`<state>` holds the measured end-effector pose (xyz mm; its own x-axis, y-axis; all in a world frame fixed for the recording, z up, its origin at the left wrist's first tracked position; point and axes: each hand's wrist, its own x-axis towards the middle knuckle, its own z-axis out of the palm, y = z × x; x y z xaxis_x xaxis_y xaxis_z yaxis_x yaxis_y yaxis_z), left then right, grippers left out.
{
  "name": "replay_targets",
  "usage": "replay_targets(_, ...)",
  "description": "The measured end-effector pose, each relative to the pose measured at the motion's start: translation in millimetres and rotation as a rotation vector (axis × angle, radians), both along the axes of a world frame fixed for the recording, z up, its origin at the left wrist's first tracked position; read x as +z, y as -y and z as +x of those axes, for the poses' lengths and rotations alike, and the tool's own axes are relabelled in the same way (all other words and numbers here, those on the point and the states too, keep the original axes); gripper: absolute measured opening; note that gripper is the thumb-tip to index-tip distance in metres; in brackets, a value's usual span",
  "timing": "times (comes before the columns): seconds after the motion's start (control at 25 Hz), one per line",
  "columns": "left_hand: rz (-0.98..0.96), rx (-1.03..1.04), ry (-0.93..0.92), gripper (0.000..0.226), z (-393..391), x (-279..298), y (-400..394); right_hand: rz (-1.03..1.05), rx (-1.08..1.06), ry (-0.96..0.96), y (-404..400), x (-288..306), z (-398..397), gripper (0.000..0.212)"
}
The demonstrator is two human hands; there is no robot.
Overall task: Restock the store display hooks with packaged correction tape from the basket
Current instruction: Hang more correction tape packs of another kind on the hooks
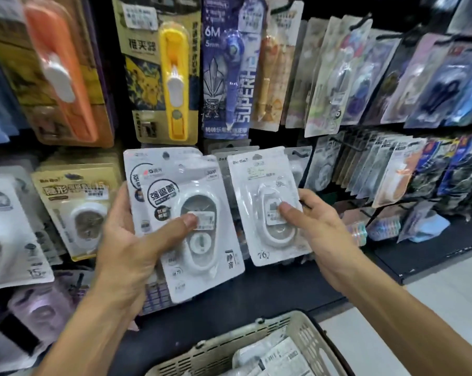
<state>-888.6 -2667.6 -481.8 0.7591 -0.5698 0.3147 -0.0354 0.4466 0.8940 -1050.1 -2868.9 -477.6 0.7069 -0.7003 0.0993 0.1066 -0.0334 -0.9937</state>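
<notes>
My left hand (131, 237) grips a small stack of white correction tape packs (197, 240), thumb pressed on the front pack's price label. My right hand (319, 229) pinches one white correction tape pack (267, 213) by its right side, thumb on its label, held upright in front of the lower row of display hooks (300, 153). Both packs sit side by side, apart from each other. The beige plastic basket (305, 337) is below at the bottom centre, with more white packs (278, 359) lying inside.
Hanging stationery packs fill the black pegboard: an orange tool (58, 74) and yellow tool (174, 85) above, a gold-carded tape pack (77, 210) at left, rows of packs at right. A dark shelf base (419, 256) meets pale floor (452, 289) at right.
</notes>
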Motion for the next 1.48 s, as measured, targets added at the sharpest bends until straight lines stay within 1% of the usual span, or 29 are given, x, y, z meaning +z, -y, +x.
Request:
replay_targets(0.08,-0.032,0.030,-0.025,0.075,3.2,1.8,-3.7,-0.007,-0.001,-0.018,-7.0,-2.3,13.5,0.018)
replay_targets(0.2,-0.030,0.040,-0.053,0.063,2.2,-2.0,-3.0,0.001,-0.051,-0.001,-10.6,-7.6,18.8,0.016)
replay_targets(0.32,-0.032,0.048,-0.057,0.058,3.0,-5.1,-0.1,0.017,-0.106,0.018,-11.7,-5.5,12.5,0.031)
replay_targets(0.44,-0.021,0.046,-0.049,0.068,-1.7,-5.4,5.1,-0.017,-0.212,-0.103,-12.9,-9.3,17.0,0.043)
replay_targets(0.52,-0.005,0.050,-0.051,0.067,-7.1,-7.3,10.3,-0.107,-0.304,-0.186,-16.0,-10.9,18.7,0.039)
replay_targets(0.56,-0.003,0.056,-0.062,0.062,-9.6,-8.9,13.2,-0.184,-0.283,-0.227,-18.5,-11.0,17.7,0.037)
replay_targets(0.6,-0.005,0.066,-0.070,0.058,-11.8,-10.8,15.8,-0.218,-0.184,-0.225,-22.4,-10.8,16.4,0.039)
replay_targets(0.68,0.012,0.081,-0.059,0.059,-16.6,-13.8,20.6,-0.111,0.120,-0.149,-33.8,-12.2,15.5,0.047)
replay_targets(0.72,0.025,0.070,-0.047,0.061,-19.2,-14.5,22.7,-0.056,0.220,-0.128,-38.3,-13.7,15.2,0.049)
replay_targets(0.76,0.037,0.052,-0.037,0.061,-21.3,-14.4,24.3,-0.028,0.255,-0.114,-40.5,-15.0,15.0,0.050)
replay_targets(0.8,0.046,0.034,-0.035,0.061,-22.3,-14.1,25.4,-0.007,0.246,-0.097,-40.1,-15.6,14.9,0.052)
replay_targets(0.92,0.029,0.024,-0.076,0.053,-20.9,-13.6,25.4,0.134,0.126,0.036,-27.7,-11.4,8.9,0.053)
replay_targets(1.04,0.003,0.038,-0.044,0.045,-19.4,-12.9,23.5,0.179,-0.068,0.102,-1.7,-0.7,-1.3,0.049)
replay_targets(1.16,0.004,0.040,-0.007,0.043,-21.7,-13.4,24.2,0.155,-0.212,0.049,24.5,8.8,-12.3,0.040)
replay_targets(1.28,0.002,0.045,-0.019,0.040,-22.3,-14.3,26.8,0.094,-0.258,-0.043,37.9,11.3,-19.1,0.023)
replay_targets(1.48,-0.003,0.056,-0.050,0.038,-21.4,-14.7,28.8,0.057,-0.386,-0.050,45.9,5.9,-24.5,0.012)
